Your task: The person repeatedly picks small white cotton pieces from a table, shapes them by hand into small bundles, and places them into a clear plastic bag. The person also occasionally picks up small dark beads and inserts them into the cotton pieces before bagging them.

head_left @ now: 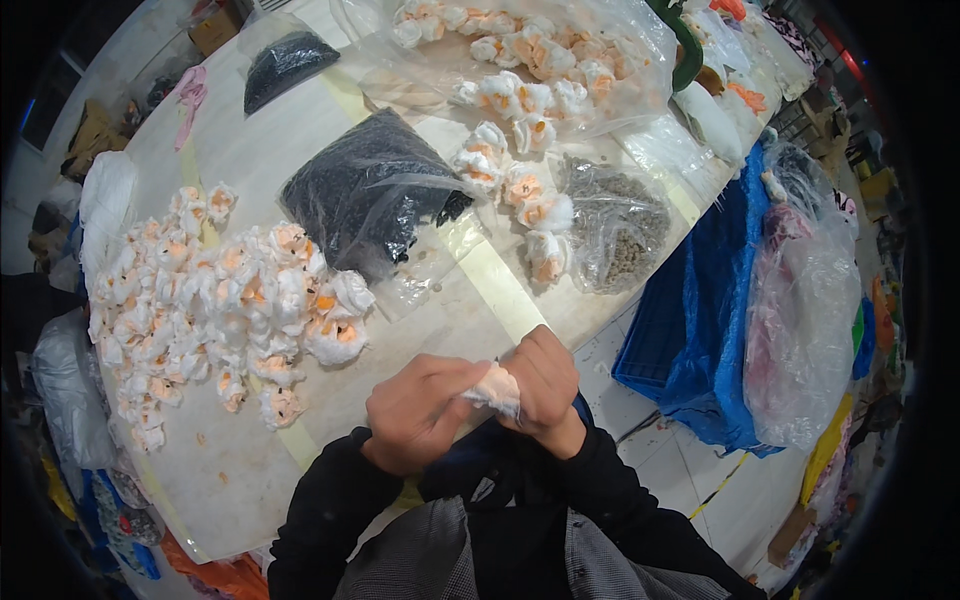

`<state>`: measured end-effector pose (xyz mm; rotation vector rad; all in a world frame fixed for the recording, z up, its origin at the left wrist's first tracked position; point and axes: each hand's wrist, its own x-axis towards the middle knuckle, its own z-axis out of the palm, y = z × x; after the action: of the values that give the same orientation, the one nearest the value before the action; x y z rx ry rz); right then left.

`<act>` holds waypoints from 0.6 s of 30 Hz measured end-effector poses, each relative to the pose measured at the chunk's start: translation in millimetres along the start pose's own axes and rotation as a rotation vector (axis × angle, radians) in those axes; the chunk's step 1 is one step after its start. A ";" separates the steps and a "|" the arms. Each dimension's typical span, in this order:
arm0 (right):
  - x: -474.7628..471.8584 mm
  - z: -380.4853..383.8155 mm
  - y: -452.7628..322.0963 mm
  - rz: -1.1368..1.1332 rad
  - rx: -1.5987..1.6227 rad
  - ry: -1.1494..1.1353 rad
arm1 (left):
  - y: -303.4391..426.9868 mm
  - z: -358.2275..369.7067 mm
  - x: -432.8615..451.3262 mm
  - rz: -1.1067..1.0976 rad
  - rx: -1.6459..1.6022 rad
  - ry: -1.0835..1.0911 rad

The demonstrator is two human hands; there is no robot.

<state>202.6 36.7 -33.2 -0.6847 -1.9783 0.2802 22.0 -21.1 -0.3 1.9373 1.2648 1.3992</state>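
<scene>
My left hand (420, 412) and my right hand (544, 379) grip a small white-and-peach plush piece (496, 390) between them, just over the table's near edge. Its peach side faces up, and my fingers hide part of it. To the left lies a heap of similar fluffy plush pieces (225, 292), several bearing small black and orange parts. Beyond my hands rests an open clear bag of small black parts (367, 180), some spilling at its mouth. A short row of plush pieces (536, 199) leads to a large clear bag (622, 97) with more of them inside.
A clear bag of greyish-brown small parts (619, 225) lies near the table's right edge. A smaller bag of black material (289, 64) sits at the back left. Beside the table on the floor stands a blue container (675, 322) with filled plastic bags (799, 322) alongside.
</scene>
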 end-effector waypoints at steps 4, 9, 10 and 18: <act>-3.2 10.3 6.7 0.044 -0.038 -0.016 | -2.6 1.6 0.4 -0.111 -0.045 0.066; -2.9 22.3 8.1 0.143 0.083 -0.003 | -5.1 -0.4 3.2 -0.146 -0.032 0.110; -1.6 22.2 6.0 0.176 0.103 -0.019 | -3.4 -4.7 4.9 -0.115 0.019 0.118; 75.9 -16.4 42.9 0.353 -0.017 -0.034 | -31.3 -106.9 17.8 -0.083 0.807 0.518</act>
<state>204.6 113.7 10.8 -1.0475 -1.8858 0.4898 -86.7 -7.4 27.1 1.9837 2.4177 1.5442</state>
